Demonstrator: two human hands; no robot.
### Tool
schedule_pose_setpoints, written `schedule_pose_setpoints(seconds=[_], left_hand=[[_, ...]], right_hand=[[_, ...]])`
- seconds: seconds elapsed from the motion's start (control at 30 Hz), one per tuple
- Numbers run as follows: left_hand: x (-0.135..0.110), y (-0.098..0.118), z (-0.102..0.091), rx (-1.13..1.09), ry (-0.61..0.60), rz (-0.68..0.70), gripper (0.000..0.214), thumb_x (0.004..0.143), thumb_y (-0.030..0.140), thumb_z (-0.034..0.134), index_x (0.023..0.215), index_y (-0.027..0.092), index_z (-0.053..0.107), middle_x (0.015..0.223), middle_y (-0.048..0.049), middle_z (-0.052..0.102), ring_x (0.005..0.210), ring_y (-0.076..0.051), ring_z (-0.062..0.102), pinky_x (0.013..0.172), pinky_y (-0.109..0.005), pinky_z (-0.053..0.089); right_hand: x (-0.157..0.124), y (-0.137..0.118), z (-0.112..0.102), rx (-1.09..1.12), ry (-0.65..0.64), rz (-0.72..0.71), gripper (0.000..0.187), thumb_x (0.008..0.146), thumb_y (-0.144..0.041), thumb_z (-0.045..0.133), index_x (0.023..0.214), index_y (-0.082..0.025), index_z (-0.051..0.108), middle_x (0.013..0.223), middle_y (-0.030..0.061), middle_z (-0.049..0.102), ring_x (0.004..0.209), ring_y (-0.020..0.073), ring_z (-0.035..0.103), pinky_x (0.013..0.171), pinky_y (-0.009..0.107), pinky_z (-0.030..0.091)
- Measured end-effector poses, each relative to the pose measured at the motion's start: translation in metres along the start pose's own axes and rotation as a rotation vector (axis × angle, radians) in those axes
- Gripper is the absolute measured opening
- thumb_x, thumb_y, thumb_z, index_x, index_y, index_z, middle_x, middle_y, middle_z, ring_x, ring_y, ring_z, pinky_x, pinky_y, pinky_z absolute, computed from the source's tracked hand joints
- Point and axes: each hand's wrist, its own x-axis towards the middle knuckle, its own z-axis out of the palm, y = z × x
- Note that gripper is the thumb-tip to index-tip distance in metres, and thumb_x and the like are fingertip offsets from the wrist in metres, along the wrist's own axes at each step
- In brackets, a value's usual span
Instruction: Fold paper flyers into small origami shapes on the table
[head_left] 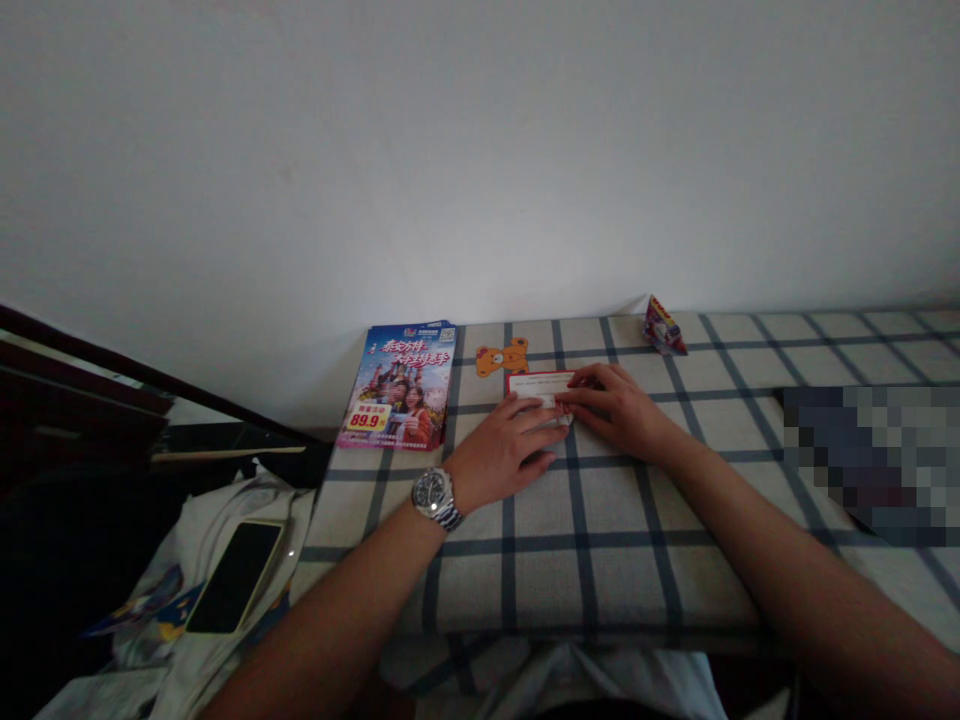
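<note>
A small folded sheet of paper with a red border (536, 385) lies on the checked tablecloth (600, 530). My left hand (504, 450), with a wristwatch on the wrist, lies flat with its fingers stretched onto the paper's near edge. My right hand (615, 405) rests on the paper's right part, fingers curled and pressing down on it. The fingertips of both hands meet over the paper.
A stack of colourful flyers (400, 385) lies left of the hands. An orange bear cutout (501, 357) sits behind the paper. A folded paper shape (664, 326) stands by the wall. A phone (236, 575) lies on cloth at lower left. A blurred patch (874, 455) covers the right.
</note>
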Motion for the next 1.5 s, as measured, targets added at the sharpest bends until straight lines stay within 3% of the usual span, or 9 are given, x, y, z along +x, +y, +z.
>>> schedule_pose_setpoints(seconds=[0.4,0.67,0.93,1.1,1.5], left_hand=[[0.002,0.001,-0.001,-0.024,0.008,-0.024,0.034,0.103,0.027,0.060,0.136,0.024,0.064,0.147,-0.0048,0.063,0.139,-0.026,0.053,0.124,-0.054,0.039],[0.002,-0.002,-0.002,-0.036,0.012,-0.009,0.037,0.102,0.027,0.059,0.140,0.023,0.063,0.143,-0.0065,0.064,0.139,-0.026,0.051,0.121,-0.051,0.043],[-0.002,-0.001,-0.003,-0.045,0.027,-0.056,0.039,0.101,0.028,0.061,0.140,0.031,0.064,0.153,-0.0085,0.050,0.141,-0.028,0.050,0.122,-0.056,0.042],[-0.003,-0.003,-0.006,-0.024,0.015,-0.054,0.041,0.100,0.031,0.065,0.141,0.032,0.063,0.148,-0.0076,0.056,0.141,-0.028,0.051,0.126,-0.061,0.032],[-0.003,-0.012,-0.009,-0.088,0.016,-0.030,0.029,0.105,0.029,0.057,0.132,0.028,0.067,0.145,-0.0062,0.061,0.138,-0.023,0.055,0.125,-0.053,0.034]], right_hand=[[0.002,-0.004,-0.004,-0.064,-0.003,0.000,0.025,0.102,-0.033,0.060,0.118,-0.024,0.078,0.121,0.0135,0.069,0.112,0.0293,0.065,0.098,0.050,0.055],[0.002,-0.005,-0.009,0.002,-0.072,-0.127,0.026,0.103,-0.027,0.059,0.123,-0.027,0.075,0.128,0.0079,0.074,0.122,0.0288,0.066,0.109,0.054,0.052],[0.000,-0.003,-0.010,0.085,-0.080,-0.127,0.030,0.102,-0.025,0.060,0.129,-0.028,0.073,0.130,0.0080,0.074,0.122,0.0278,0.068,0.112,0.055,0.051],[-0.001,-0.001,-0.010,0.106,-0.079,-0.120,0.028,0.102,-0.026,0.060,0.128,-0.026,0.072,0.130,0.0086,0.074,0.122,0.0270,0.069,0.110,0.052,0.052],[0.006,-0.013,-0.002,0.083,0.032,0.003,0.016,0.100,-0.024,0.065,0.108,-0.025,0.078,0.114,0.0065,0.079,0.108,0.0267,0.073,0.098,0.048,0.057]])
